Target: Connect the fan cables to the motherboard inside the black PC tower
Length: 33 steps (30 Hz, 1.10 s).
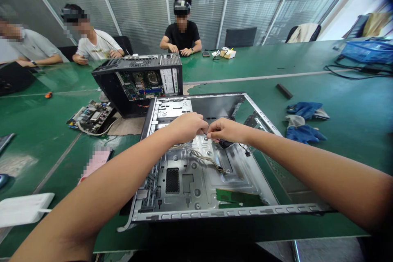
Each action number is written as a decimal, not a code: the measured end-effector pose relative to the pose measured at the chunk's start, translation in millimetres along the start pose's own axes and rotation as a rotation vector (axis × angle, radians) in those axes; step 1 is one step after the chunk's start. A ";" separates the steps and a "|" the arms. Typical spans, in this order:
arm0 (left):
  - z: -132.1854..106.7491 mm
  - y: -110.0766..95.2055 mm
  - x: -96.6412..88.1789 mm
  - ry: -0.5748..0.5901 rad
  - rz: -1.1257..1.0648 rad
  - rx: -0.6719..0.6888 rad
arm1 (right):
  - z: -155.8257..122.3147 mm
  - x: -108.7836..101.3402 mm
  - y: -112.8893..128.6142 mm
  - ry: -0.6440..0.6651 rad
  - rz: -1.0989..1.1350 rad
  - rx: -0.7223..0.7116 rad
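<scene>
An open, stripped computer case (264,120) lies flat on the green table in front of me. Over its middle, my left hand (187,126) and my right hand (227,129) meet, both closed in a pinch on a thin bundle of wires (202,156). The wires trail down from my fingers across the case's metal floor to a small connector. A green memory stick (238,196) lies on the case floor near the front edge.
A second black computer case (138,80) stands behind, with a loose motherboard (90,116) to its left. Blue gloves (303,123) and a small black bar (284,91) lie at the right. Three people sit along the far side. A white box (23,208) rests at the near left.
</scene>
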<state>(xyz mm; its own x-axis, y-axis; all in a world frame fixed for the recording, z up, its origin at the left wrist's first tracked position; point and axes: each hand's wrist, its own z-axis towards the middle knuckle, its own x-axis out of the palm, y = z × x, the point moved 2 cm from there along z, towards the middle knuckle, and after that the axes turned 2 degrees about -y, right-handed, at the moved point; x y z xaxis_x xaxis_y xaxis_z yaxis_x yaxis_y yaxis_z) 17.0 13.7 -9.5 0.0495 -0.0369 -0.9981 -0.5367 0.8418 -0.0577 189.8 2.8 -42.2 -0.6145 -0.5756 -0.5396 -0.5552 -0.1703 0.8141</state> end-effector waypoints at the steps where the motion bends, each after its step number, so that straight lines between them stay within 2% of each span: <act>1: -0.2 -0.4 -0.4 0.001 0.000 0.000 | -0.2 0.2 0.7 0.000 -0.004 0.000; 10: -0.8 -0.9 -3.8 -0.007 0.007 -0.022 | -3.8 0.8 7.8 0.069 0.074 0.024; 17: -1.9 -1.7 -3.7 -0.020 0.054 -0.034 | -5.5 -0.6 10.2 0.057 0.190 0.065; 26: -2.5 -8.7 -9.0 -0.025 0.094 -0.064 | -3.9 -0.7 4.8 -0.005 0.162 0.106; 33: -1.0 -12.6 -9.8 0.002 0.113 -0.053 | -4.3 0.0 6.7 0.007 0.146 0.118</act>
<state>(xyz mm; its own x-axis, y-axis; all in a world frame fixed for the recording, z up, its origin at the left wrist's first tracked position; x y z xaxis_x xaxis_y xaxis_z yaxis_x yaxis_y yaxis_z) 22.5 2.8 0.9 -0.0157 0.0556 -0.9983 -0.5822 0.8113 0.0543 188.5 -1.8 -35.9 -0.6897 -0.5929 -0.4158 -0.5226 0.0101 0.8525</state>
